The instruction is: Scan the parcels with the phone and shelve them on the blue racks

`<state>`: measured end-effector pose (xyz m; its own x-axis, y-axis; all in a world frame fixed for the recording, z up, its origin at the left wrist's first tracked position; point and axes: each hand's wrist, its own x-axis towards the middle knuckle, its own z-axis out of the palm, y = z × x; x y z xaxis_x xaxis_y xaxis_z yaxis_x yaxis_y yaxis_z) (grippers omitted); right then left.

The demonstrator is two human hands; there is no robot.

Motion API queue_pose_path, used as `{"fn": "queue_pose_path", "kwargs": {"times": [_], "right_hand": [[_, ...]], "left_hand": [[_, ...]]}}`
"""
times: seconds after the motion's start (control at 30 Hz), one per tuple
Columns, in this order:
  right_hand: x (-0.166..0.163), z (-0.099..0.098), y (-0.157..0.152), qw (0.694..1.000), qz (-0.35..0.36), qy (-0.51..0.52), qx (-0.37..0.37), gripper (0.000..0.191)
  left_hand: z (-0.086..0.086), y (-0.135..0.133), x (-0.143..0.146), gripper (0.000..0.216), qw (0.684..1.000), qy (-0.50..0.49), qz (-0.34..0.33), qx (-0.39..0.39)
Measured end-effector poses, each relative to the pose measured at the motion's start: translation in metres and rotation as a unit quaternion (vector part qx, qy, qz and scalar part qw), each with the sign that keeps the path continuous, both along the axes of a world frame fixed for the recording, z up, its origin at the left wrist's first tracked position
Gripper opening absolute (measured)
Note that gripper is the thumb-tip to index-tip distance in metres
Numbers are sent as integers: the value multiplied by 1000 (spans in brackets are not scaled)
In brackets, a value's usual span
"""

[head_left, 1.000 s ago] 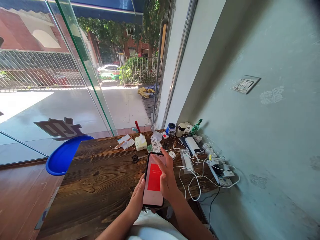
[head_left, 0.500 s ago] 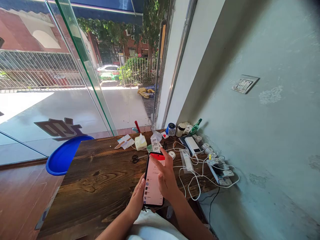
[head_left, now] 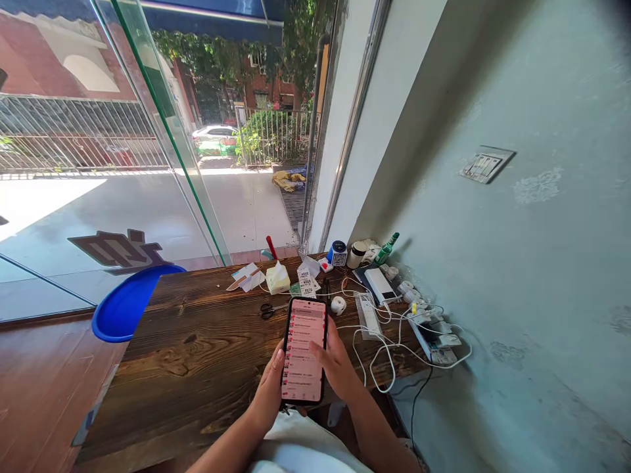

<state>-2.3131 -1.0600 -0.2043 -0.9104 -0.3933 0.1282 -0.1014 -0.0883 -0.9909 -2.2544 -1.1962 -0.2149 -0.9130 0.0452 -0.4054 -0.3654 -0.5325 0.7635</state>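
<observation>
A black smartphone (head_left: 304, 349) with a lit screen showing a list is held upright over the near edge of a dark wooden table (head_left: 197, 348). My left hand (head_left: 270, 387) grips its lower left side, thumb along the edge. My right hand (head_left: 336, 364) supports the phone's right side, its thumb resting on the screen's lower right. Both forearms come up from the bottom of the view.
Behind the phone lie scissors (head_left: 269, 310), a tissue box (head_left: 277, 279), numbered paper tickets (head_left: 308, 284), a tape roll (head_left: 338, 305). White cables and power strips (head_left: 367, 316) clutter the right side by the wall. A blue chair (head_left: 125, 305) stands left of the table.
My right hand slid down from over the screen to the phone's right side. The screen went from a red panel to a list of rows.
</observation>
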Motion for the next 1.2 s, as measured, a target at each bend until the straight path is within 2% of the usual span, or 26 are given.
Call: {"fn": "queue_pose_path", "kwargs": {"times": [0.07, 0.17, 0.23, 0.4, 0.6, 0.83, 0.97, 1.0, 1.1, 1.13, 1.2], "right_hand": [[3, 2, 7, 995, 90, -37, -21, 68], [7, 5, 16, 990, 141, -22, 3, 77], [10, 7, 19, 990, 138, -24, 26, 78], [12, 10, 15, 990, 94, -101, 20, 52], [13, 4, 14, 992, 114, -34, 36, 67], [15, -2, 11, 994, 108, -30, 19, 67], [17, 6, 10, 985, 155, -79, -1, 91], [17, 8, 10, 985, 153, -81, 1, 86], [17, 8, 11, 991, 112, -64, 26, 53], [17, 7, 11, 992, 109, -63, 27, 52], [17, 6, 10, 988, 137, -76, 6, 71]], "left_hand": [[-2, 0, 0, 92, 1000, -4, 6, 7], [-5, -1, 0, 85, 1000, -8, 15, 23], [-8, -2, 0, 79, 999, -3, 18, 35], [-10, -1, 0, 73, 998, 9, 24, 49], [-11, 0, -1, 82, 999, 10, 15, 38], [-11, -1, 0, 80, 999, 9, 23, 34], [-10, -2, 1, 77, 999, 5, 32, 34], [-10, -2, 1, 76, 999, 4, 36, 37], [-10, -2, 1, 72, 998, 6, 42, 46], [-10, -2, 0, 73, 998, 5, 43, 47], [-10, -1, 0, 75, 998, -2, 49, 49]]}}
